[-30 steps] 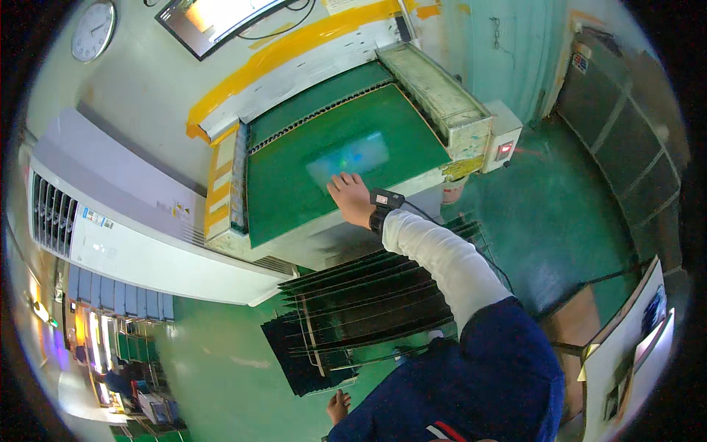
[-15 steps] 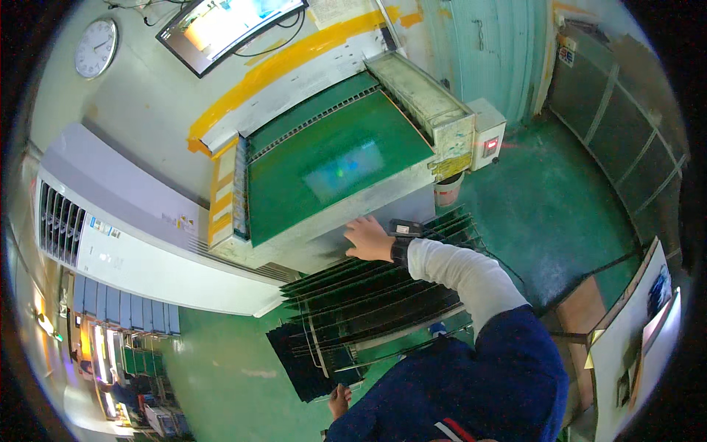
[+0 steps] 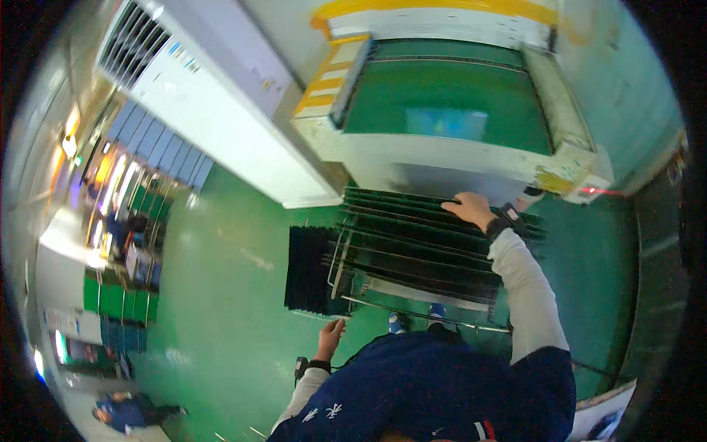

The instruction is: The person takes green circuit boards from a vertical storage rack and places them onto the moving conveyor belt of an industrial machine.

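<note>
My right hand [image 3: 471, 211] is over the far right part of a metal rack [image 3: 340, 258] that holds several thin dark panels [image 3: 420, 230] in a row. Its fingers are stretched toward the left, close to the far panels, and whether they touch a panel edge is unclear. My left hand [image 3: 332, 339] is low in front of the rack's near left corner. Its fingers are pressed together, and anything between them is too small to see. Just beyond it is a dark ridged block [image 3: 313, 269], beside the rack's left end.
Past the rack stands a pale machine [image 3: 434, 156] with a flat green bed [image 3: 449, 92]. A tall white air conditioner [image 3: 221, 110] rises at its left. My shoes [image 3: 398, 323] show under the rack's near bar [image 3: 423, 312]. Another person [image 3: 129, 410] is far left.
My view has swung down and right, bringing the rack into the middle. My right hand has moved from the machine's front to above the rack. My left hand shows more fully, fingers still together.
</note>
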`<act>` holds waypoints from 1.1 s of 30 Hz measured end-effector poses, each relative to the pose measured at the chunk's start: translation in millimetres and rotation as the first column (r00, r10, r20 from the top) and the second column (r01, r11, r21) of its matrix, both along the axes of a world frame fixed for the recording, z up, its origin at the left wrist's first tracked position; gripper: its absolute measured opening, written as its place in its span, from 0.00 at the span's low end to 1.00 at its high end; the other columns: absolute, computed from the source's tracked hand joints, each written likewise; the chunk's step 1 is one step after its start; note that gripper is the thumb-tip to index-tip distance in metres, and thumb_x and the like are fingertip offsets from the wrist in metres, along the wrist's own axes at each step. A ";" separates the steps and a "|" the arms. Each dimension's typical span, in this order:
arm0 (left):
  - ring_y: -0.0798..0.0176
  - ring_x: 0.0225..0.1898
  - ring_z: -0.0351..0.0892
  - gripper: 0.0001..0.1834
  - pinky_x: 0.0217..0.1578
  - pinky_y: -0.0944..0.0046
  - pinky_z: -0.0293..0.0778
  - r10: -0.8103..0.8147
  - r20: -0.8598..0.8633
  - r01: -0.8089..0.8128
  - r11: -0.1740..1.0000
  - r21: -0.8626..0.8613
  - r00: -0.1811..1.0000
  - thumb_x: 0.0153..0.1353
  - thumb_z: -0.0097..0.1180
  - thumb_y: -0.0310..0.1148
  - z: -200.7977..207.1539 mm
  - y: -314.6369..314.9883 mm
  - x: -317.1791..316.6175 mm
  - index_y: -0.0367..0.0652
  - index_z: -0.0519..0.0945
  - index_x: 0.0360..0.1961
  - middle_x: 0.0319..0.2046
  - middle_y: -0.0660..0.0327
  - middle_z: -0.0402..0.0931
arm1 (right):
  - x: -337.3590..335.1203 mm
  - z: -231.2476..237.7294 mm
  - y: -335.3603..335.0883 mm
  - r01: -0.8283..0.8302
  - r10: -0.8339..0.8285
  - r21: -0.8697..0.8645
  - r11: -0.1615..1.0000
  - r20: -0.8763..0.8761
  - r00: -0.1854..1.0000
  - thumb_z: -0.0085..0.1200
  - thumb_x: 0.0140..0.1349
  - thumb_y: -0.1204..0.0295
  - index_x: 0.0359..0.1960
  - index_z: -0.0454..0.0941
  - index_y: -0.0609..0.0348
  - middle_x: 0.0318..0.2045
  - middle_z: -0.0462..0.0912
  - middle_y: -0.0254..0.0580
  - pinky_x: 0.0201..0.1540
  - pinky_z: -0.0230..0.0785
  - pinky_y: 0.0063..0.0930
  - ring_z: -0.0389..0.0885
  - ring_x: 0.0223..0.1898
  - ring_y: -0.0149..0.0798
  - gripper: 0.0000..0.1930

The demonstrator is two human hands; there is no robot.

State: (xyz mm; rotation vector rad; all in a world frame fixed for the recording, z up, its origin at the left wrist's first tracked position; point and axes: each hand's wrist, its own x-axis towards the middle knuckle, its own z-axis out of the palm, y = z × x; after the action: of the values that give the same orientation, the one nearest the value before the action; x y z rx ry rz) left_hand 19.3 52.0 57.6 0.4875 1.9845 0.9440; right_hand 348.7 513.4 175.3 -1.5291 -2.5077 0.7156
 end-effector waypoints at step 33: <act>0.60 0.38 0.78 0.31 0.42 0.62 0.72 -0.049 0.207 0.091 0.976 -0.199 0.977 0.49 0.59 0.56 -68.1 -120.5 46.4 0.38 0.80 0.42 0.38 0.56 0.80 | -0.1 -49.4 40.8 -0.155 0.154 -0.001 0.988 0.099 0.983 0.51 0.52 0.68 0.32 0.77 0.69 0.30 0.77 0.65 0.36 0.65 0.47 0.75 0.37 0.63 0.14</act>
State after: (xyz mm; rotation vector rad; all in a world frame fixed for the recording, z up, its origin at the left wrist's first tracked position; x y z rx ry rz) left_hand 65.7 -68.5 -10.5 0.3288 1.8443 0.7026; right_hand 348.6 554.3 125.8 -1.4123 -2.7223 0.6658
